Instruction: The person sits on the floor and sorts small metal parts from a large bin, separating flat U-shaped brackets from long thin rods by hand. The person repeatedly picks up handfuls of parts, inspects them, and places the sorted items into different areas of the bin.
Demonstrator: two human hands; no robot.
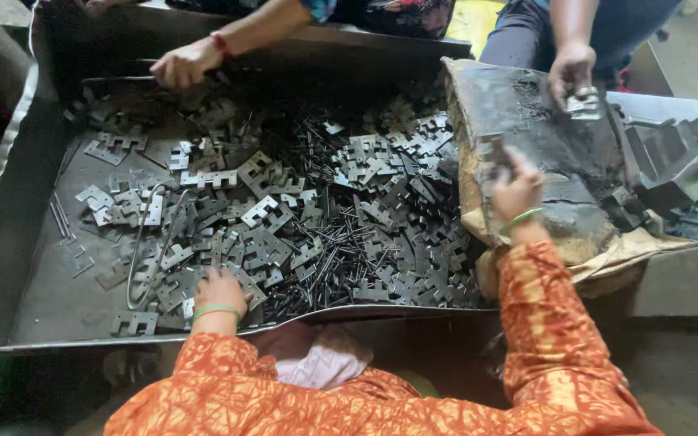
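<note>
A heap of flat stamped metal plates [284,218], notched and dark, is spread across the wide sheet-metal tray [34,266] filling the centre and left of the frame, with thin metal rods [317,274] mixed in among them. The plates are judged stiff, thin and light singly but heavy in bulk, probably oily and slippery, with sharp stamped edges; each is best pinched by its flat faces at an outer lug. The left hand [220,295] is laid palm-down on the pile at lower centre, fingers curled together over the plates, though whether one is actually gripped cannot be told. The right hand [515,190] is raised right of centre over a grimy cloth-covered block [527,121], wrist bent, fingers closed on a small stack of plates [493,153]. Other people's hands [183,63] are seen at the upper edge.
</note>
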